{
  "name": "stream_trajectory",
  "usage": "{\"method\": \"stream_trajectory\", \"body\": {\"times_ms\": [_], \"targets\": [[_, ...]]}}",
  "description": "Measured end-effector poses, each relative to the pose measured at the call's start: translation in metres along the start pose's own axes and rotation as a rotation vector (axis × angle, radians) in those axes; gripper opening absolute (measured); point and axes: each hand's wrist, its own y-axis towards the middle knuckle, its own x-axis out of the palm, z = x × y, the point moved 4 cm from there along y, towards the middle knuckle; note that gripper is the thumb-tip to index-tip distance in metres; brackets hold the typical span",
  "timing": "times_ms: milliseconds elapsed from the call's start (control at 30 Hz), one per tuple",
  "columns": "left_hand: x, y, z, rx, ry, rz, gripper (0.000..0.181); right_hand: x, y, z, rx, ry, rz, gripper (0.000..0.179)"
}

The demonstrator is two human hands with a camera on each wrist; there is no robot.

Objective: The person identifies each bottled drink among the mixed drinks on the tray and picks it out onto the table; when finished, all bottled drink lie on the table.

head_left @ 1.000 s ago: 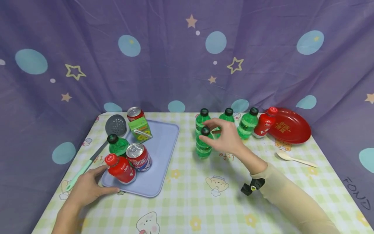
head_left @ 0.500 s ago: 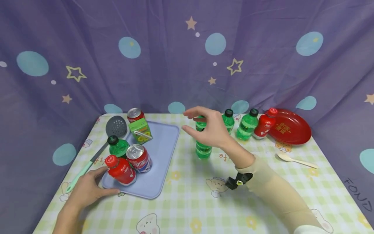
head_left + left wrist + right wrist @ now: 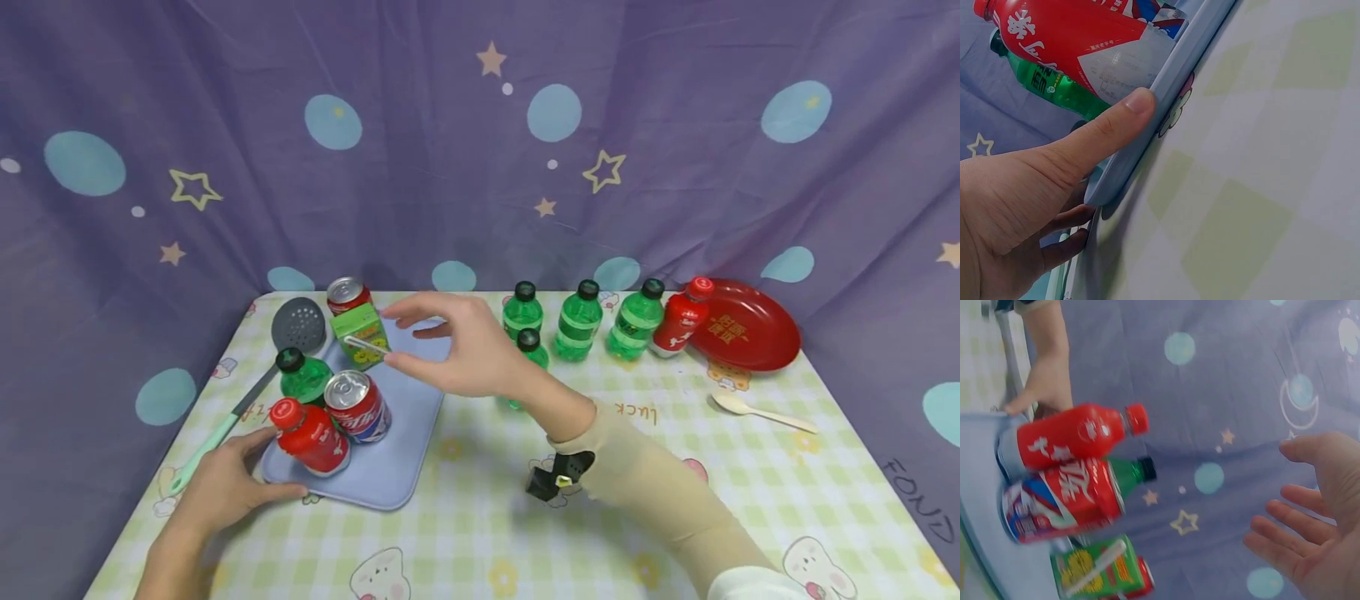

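Observation:
At the near-left corner of the blue tray (image 3: 416,454), my left hand (image 3: 225,479) rests with its thumb along the rim and its fingers around the outer side. On the tray stand a red bottle (image 3: 313,437), a soda can (image 3: 360,406), a green bottle (image 3: 303,379) and a green juice box (image 3: 360,333) with a wrapped straw on its front. My right hand (image 3: 465,350) is in the air over the tray's right side, thumb and fingers spread, holding nothing. Its fingertips overlap the juice box's right edge in the head view; the right wrist view shows a gap between them.
Several green bottles (image 3: 579,325) and another red bottle (image 3: 681,321) stand at the back right beside a red plate (image 3: 757,329). In front of it lies a cream spoon (image 3: 761,411). A slotted turner (image 3: 298,325) lies left of the tray; another can (image 3: 348,293) stands behind the juice box.
My right hand has let go of the nearest green bottle, which still stands at the middle, and has moved left over the tray to beside the juice box. The left hand keeps its place.

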Motion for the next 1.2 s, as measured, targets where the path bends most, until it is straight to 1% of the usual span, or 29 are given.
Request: {"method": "stream_trajectory", "body": {"times_ms": [133, 267, 367, 500, 633, 767, 900, 1067, 1200], "targets": [[0.0, -0.003, -0.002, -0.007, 0.002, -0.004, 0.119, 0.025, 0.009, -0.005, -0.022, 0.022, -0.069, 0.04], [-0.001, -0.002, -0.002, 0.007, 0.001, 0.013, 0.118, 0.048, 0.015, -0.011, -0.059, 0.041, -0.132, 0.04], [-0.002, 0.0, -0.002, 0.015, -0.001, 0.011, 0.118, 0.065, 0.018, -0.013, -0.074, 0.043, -0.178, 0.041], [-0.002, 0.001, -0.002, 0.026, -0.007, 0.002, 0.117, 0.086, 0.02, -0.013, -0.114, -0.037, -0.215, 0.042], [-0.001, 0.001, -0.002, 0.022, -0.01, -0.004, 0.117, 0.1, 0.021, -0.012, -0.153, -0.128, -0.228, 0.044], [-0.001, 0.0, -0.002, 0.012, -0.013, -0.012, 0.117, 0.109, 0.021, -0.01, -0.138, -0.116, -0.259, 0.048], [0.0, 0.0, -0.002, 0.007, -0.02, -0.024, 0.117, 0.117, 0.021, -0.009, -0.095, -0.103, -0.3, 0.05], [0.0, 0.0, -0.002, 0.009, -0.025, -0.03, 0.116, 0.127, 0.021, -0.008, -0.053, -0.175, -0.352, 0.049], [0.0, 0.0, -0.002, 0.009, -0.027, -0.03, 0.117, 0.133, 0.02, -0.007, -0.041, -0.201, -0.364, 0.047]]}}
